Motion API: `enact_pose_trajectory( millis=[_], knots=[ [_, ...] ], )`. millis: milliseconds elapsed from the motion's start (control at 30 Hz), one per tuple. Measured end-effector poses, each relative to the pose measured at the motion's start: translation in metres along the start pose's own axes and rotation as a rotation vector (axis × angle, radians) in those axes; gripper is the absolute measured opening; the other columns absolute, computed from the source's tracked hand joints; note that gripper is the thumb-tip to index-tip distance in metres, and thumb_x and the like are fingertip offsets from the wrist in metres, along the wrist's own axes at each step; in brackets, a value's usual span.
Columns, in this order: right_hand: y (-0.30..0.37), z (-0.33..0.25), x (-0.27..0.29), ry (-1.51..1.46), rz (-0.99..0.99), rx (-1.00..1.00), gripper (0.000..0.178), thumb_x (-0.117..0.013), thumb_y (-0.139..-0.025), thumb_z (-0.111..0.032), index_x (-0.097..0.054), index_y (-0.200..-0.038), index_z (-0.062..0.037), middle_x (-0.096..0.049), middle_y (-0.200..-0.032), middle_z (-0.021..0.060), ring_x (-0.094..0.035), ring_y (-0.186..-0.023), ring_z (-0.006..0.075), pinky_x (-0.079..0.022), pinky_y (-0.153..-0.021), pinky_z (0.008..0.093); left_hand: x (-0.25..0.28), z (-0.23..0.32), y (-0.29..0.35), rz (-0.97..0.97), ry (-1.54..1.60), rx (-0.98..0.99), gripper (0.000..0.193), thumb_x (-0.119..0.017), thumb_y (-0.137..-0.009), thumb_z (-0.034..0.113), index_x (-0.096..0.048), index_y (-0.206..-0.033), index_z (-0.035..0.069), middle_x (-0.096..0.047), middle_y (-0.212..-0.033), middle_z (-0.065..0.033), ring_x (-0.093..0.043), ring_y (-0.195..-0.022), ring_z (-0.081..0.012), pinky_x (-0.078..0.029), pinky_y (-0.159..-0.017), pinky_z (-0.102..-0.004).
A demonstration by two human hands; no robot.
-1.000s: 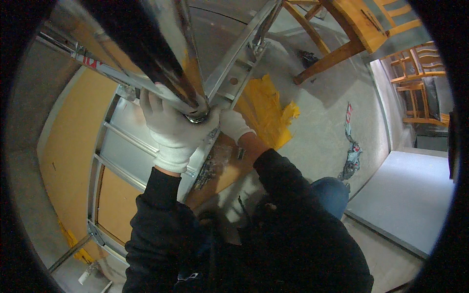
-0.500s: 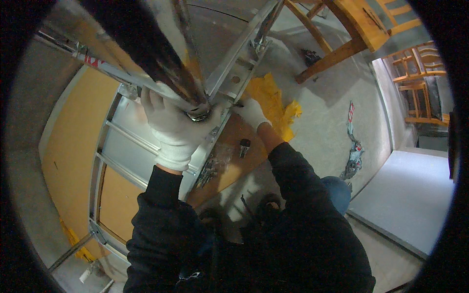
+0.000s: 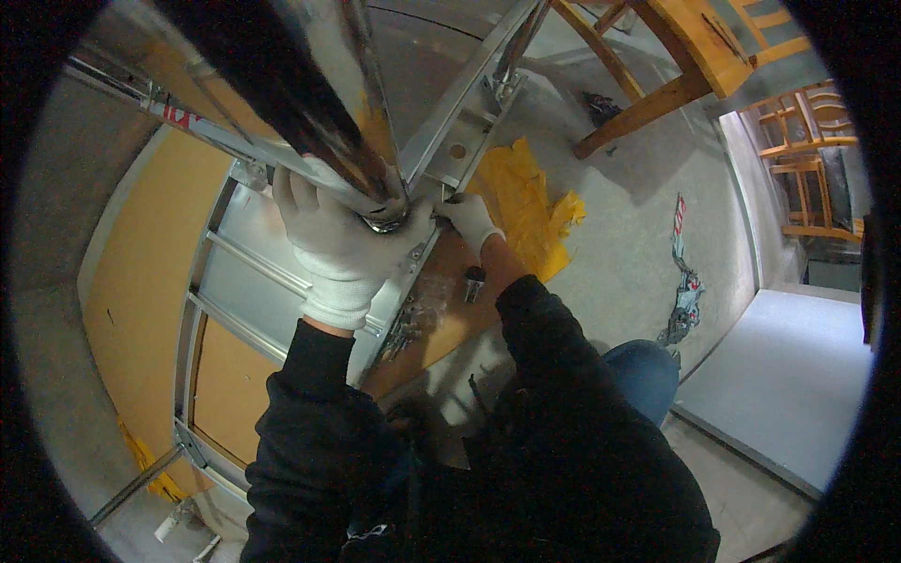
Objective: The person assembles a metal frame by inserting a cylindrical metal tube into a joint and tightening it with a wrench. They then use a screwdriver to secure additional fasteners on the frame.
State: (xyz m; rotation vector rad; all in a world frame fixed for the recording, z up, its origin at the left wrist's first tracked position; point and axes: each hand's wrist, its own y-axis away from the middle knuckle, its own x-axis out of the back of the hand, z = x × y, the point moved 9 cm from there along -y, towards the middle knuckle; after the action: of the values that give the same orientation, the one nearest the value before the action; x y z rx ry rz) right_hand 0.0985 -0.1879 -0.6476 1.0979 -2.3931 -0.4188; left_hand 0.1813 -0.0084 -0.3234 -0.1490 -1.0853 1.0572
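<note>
A shiny metal tube [image 3: 305,84] slants down from the upper left. Around its lower end my left hand [image 3: 328,225], in a white glove, is wrapped. That end sits at the edge of a silver metal frame [image 3: 263,263] with crossbars. My right hand [image 3: 469,218], also gloved, is at the frame's edge just right of the tube's end. Its fingers are pressed together; whatever they hold there is hidden. Below the hands, small metal fasteners [image 3: 402,328] and a short dark-topped metal piece [image 3: 474,281] lie on a brown board [image 3: 446,324].
Crumpled yellow sheeting [image 3: 526,202] lies right of my right hand. A wooden chair [image 3: 648,103] is at the upper right, with more wooden chairs [image 3: 798,169] beyond. Striped tape with a grey crumpled wrapper [image 3: 687,291] lies on the floor. A pale flat panel [image 3: 779,375] is at the right.
My right hand has moved slightly left, closer to the tube's end and the frame's edge. My left hand keeps its grip on the tube.
</note>
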Motion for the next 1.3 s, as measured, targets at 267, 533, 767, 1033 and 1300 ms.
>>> enact_pose_trajectory(
  millis=[267,533,767,1033,1300],
  knots=[
    [-0.002,0.002,-0.010,0.033,-0.072,-0.080,0.034,-0.073,-0.072,-0.022,-0.065,-0.087,0.0065,-0.065,-0.075,0.0070,-0.060,-0.066,0.0128,-0.047,-0.058,0.0280,0.004,0.007,-0.002,0.016,-0.042,-0.066,0.070,-0.081,-0.054,0.043,-0.056,-0.109,0.009,-0.052,-0.110,-0.0145,-0.043,-0.109,-0.0446,-0.037,-0.092,-0.0538],
    [-0.011,-0.004,0.003,0.160,0.018,0.046,0.036,-0.074,-0.071,-0.023,-0.064,-0.088,0.0074,-0.066,-0.077,0.0101,-0.064,-0.069,0.0171,-0.050,-0.063,0.0315,0.004,0.011,-0.004,0.089,0.015,-0.044,0.066,-0.081,-0.054,0.043,-0.060,-0.105,0.008,-0.053,-0.110,-0.0150,-0.044,-0.108,-0.0443,-0.037,-0.093,-0.0535],
    [-0.011,-0.007,-0.003,0.164,0.035,-0.001,0.037,-0.074,-0.070,-0.022,-0.065,-0.091,0.0070,-0.068,-0.082,0.0140,-0.067,-0.074,0.0226,-0.051,-0.065,0.0327,0.004,0.010,-0.003,0.058,-0.009,-0.044,0.064,-0.081,-0.053,0.043,-0.060,-0.103,0.009,-0.054,-0.106,-0.0154,-0.047,-0.106,-0.0423,-0.035,-0.095,-0.0532],
    [0.006,-0.030,-0.001,0.214,0.114,0.022,0.041,-0.072,-0.070,-0.028,-0.065,-0.091,0.0064,-0.068,-0.083,0.0200,-0.068,-0.081,0.0290,-0.051,-0.069,0.0357,0.001,0.003,0.000,0.049,-0.010,-0.045,0.071,-0.080,-0.054,0.042,-0.055,-0.110,0.009,-0.052,-0.110,-0.0150,-0.044,-0.110,-0.0417,-0.035,-0.095,-0.0529],
    [0.002,-0.013,0.002,0.214,0.090,-0.095,0.040,-0.068,-0.073,-0.030,-0.066,-0.089,0.0059,-0.067,-0.083,0.0234,-0.066,-0.084,0.0347,-0.051,-0.070,0.0380,-0.001,0.008,-0.002,0.028,-0.028,-0.048,0.072,-0.081,-0.053,0.043,-0.055,-0.111,0.008,-0.051,-0.111,-0.0152,-0.043,-0.109,-0.0439,-0.036,-0.093,-0.0527]
  ],
)
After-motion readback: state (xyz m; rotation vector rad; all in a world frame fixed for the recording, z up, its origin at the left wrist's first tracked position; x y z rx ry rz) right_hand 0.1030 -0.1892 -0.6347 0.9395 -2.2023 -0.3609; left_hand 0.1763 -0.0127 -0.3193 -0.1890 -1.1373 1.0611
